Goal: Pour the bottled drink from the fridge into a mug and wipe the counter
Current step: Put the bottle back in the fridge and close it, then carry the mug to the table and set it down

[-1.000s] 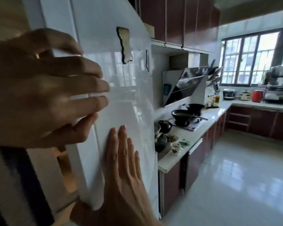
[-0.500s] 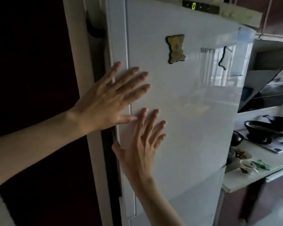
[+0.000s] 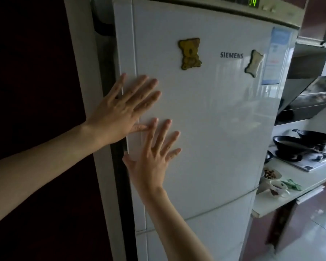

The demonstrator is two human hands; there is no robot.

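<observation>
A tall white fridge (image 3: 215,129) fills the middle of the view, its upper door closed flush. My left hand (image 3: 124,110) lies flat against the door near its left edge, fingers spread. Just below it, my right hand (image 3: 154,153) also presses flat on the door, fingers apart. Neither hand holds anything. A small patterned cup (image 3: 278,187) stands on the white counter (image 3: 309,178) to the right. No bottle is visible.
Two magnets, a yellow bear (image 3: 190,53) and a pale one (image 3: 254,63), stick to the door. Right of the fridge sit a bowl of food (image 3: 270,174), green vegetables (image 3: 293,184), a stove with two dark woks (image 3: 297,144) and a range hood (image 3: 309,95). A dark wall lies left.
The fridge door has swung shut: a second ago my left hand gripped its open edge, now both palms rest flat on the closed door. The view has turned toward the fridge front.
</observation>
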